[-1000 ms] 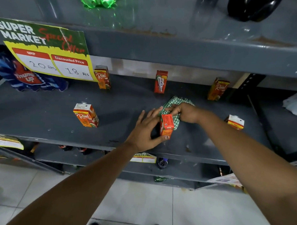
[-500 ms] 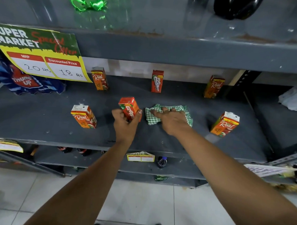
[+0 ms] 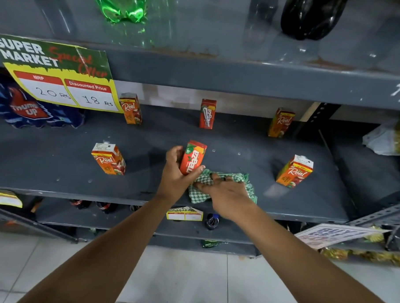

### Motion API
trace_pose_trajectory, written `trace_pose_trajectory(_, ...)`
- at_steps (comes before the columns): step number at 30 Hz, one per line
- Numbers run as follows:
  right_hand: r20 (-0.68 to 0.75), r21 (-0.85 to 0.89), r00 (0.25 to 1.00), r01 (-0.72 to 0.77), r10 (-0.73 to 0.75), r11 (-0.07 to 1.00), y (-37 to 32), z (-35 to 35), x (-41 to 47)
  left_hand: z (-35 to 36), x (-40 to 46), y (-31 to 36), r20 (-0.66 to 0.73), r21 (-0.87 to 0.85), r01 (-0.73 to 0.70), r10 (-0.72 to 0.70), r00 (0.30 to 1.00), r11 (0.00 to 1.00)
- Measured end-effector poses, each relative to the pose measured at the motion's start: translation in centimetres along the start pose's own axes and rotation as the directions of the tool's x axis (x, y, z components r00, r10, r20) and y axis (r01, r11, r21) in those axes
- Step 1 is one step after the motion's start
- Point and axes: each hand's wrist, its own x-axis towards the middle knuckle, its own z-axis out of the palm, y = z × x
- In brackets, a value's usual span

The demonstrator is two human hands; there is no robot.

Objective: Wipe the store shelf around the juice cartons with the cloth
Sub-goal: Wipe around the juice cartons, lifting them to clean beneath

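My left hand (image 3: 176, 173) grips an orange Maaza juice carton (image 3: 192, 156), held tilted just above the grey shelf (image 3: 56, 168). Right beside it my right hand (image 3: 224, 193) presses flat on a green-and-white checked cloth (image 3: 248, 187) near the shelf's front edge. Two Real cartons stand in the front row, one at left (image 3: 108, 158) and one at right (image 3: 294, 171). Three more cartons line the back: left (image 3: 130, 108), middle (image 3: 207, 114), right (image 3: 281, 122).
A price sign (image 3: 58, 76) hangs from the upper shelf, which holds a green bottle (image 3: 120, 3) and a dark bottle (image 3: 312, 15). A blue Thums Up pack (image 3: 29, 111) lies far left. Bottles and labels sit on the lower shelf; white bags at right.
My left hand picked up the Maaza carton and has brought it back toward the middle. My right hand slid the cloth forward and to the right, into the spot where the carton stood.
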Motion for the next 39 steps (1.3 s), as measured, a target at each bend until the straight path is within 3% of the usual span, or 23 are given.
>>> trace_pose_trajectory(4, -0.035, 0.050, 0.999, 0.040, -0.038, 0.998, 0.2, 0.3, -2.0, 0.0, 0.1, 0.0, 0.060, 0.043, -0.010, 0.008, 0.998, 0.999)
trace_pose_trajectory(6, -0.058, 0.188, 0.998, 0.037, -0.027, 0.981, 1.6, -0.6, -2.9, 0.3, 0.3, 0.0, 0.075, 0.094, 0.010, -0.017, 0.997, 0.996)
trace_pose_trajectory(9, -0.125, 0.391, 0.983, -0.073, 0.132, 0.917, 5.5, -2.6, -3.5, 1.2, 0.8, 0.3, 0.145, 0.174, 0.014, -0.040, 0.989, 0.985)
trace_pose_trajectory(13, -0.270, 0.494, 0.921, -0.119, 0.282, 0.861, 9.3, -3.6, 0.2, 1.1, 1.0, 0.5, 0.224, 0.243, -0.039, -0.017, 0.974, 0.969)
trace_pose_trajectory(18, -0.124, 0.441, 0.988, -0.027, 0.091, 0.897, 7.6, 0.2, 4.3, -0.1, 0.3, -0.6, 0.196, 0.320, -0.027, -0.038, 0.980, 0.947)
trace_pose_trajectory(23, -0.185, 0.438, 0.983, 0.087, -0.005, 0.895, 7.0, 3.9, 1.8, -0.1, -0.5, -0.6, 0.195, 0.351, -0.010, -0.062, 0.979, 0.936)
trace_pose_trajectory(31, -0.126, 0.491, 0.984, 0.172, -0.126, 0.854, 5.5, 5.8, -5.3, -0.5, -6.2, 0.6, 0.035, 0.371, 0.011, -0.026, 0.999, 0.928)
trace_pose_trajectory(35, -0.153, 0.594, 0.985, 0.028, 0.079, 0.804, 7.0, 3.7, -7.1, -1.2, -7.8, 1.1, 0.004, 0.247, 0.033, -0.035, 0.999, 0.968)
trace_pose_trajectory(39, -0.289, 0.542, 0.891, -0.148, 0.349, 0.827, 9.3, -0.8, -3.9, -0.8, -6.0, 1.3, 0.035, 0.351, 0.139, -0.161, 0.986, 0.926)
